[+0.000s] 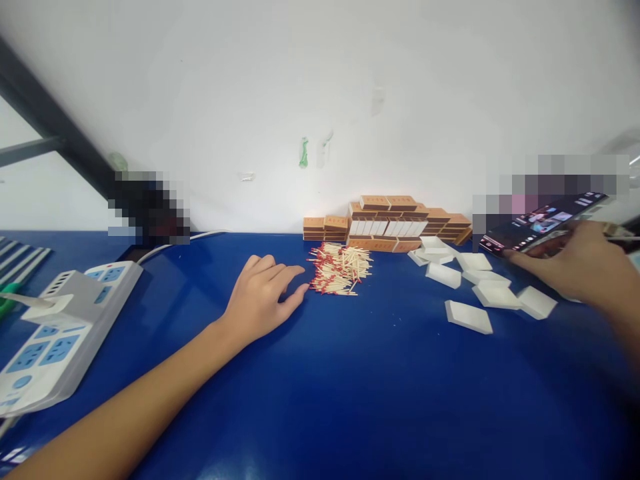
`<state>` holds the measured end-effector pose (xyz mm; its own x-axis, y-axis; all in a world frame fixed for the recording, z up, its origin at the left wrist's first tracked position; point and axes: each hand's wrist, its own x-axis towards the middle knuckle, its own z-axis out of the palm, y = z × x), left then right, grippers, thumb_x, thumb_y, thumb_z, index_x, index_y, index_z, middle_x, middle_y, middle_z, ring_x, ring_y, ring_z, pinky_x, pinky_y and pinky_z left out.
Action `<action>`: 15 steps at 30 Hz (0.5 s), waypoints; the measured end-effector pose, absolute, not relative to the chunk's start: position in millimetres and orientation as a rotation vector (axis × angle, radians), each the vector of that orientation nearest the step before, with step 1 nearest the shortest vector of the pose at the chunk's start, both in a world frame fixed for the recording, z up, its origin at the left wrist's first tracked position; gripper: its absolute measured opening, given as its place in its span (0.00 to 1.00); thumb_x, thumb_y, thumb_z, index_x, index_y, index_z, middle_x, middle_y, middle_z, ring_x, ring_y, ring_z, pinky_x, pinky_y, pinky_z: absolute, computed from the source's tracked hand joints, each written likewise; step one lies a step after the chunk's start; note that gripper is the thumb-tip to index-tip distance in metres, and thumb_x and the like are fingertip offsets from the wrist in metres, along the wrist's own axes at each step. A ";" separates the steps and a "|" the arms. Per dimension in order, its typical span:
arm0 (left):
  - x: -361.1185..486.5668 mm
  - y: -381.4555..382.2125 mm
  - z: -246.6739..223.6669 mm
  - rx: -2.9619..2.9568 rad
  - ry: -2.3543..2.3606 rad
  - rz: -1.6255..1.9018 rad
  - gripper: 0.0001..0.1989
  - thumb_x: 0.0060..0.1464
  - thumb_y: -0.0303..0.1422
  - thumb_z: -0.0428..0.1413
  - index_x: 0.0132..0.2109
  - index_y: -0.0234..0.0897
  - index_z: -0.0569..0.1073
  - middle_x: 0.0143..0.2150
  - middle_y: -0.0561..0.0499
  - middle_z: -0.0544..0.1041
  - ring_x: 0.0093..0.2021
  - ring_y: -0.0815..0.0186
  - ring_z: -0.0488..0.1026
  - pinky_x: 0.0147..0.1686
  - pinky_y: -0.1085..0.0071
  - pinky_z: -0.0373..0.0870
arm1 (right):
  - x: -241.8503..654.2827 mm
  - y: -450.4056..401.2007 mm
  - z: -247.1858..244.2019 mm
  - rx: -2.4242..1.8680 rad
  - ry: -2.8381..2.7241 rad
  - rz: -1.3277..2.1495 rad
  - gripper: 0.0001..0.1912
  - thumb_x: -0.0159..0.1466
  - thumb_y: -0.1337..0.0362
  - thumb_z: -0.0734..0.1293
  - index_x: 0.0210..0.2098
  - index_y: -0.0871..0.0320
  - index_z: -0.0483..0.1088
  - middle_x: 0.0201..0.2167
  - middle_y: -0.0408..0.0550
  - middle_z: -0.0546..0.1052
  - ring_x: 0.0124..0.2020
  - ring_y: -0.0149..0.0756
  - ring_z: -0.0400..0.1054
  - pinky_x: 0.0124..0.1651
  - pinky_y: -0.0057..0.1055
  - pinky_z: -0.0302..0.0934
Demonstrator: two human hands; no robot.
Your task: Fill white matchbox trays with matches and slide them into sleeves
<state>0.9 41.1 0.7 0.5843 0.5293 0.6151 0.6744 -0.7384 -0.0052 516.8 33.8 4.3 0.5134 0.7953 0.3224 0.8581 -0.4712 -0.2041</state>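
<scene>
My left hand (pixel 265 293) rests on the blue table (pixel 320 387), fingers curled loosely and apart, holding nothing; its fingertips are just left of a pile of red-tipped matches (pixel 343 268). At the far right my right hand (pixel 583 263) is wrapped round the lower edge of a phone (pixel 550 217) with a lit screen. Stacked matchboxes (pixel 387 243) stand behind the matches against the wall. Several white matchbox trays (pixel 469 316) lie scattered between the matches and my right hand.
A white power strip (pixel 105 297) with a plugged-in adapter (pixel 75 293) lies on the left. A white cable runs behind it. A dark slanted frame (pixel 65 120) rises at the upper left, and a pale wall (pixel 225 100) closes off the back.
</scene>
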 end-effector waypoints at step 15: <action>-0.2 40.9 0.0 -2.593 -0.980 -0.885 0.10 0.66 0.35 0.58 0.50 0.35 0.78 0.27 0.54 0.76 0.31 0.64 0.67 0.36 0.63 0.58 | 500.9 35.8 6.8 -2.797 -1.335 -0.309 0.44 0.62 0.40 0.66 0.63 0.70 0.58 0.48 0.77 0.78 0.43 0.61 0.75 0.31 0.41 0.56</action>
<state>-0.2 40.9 0.0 0.5936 0.5226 0.6120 0.6621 -0.7494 -0.0022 500.9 35.8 6.8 0.6131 0.7670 0.1895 0.7723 -0.6323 0.0607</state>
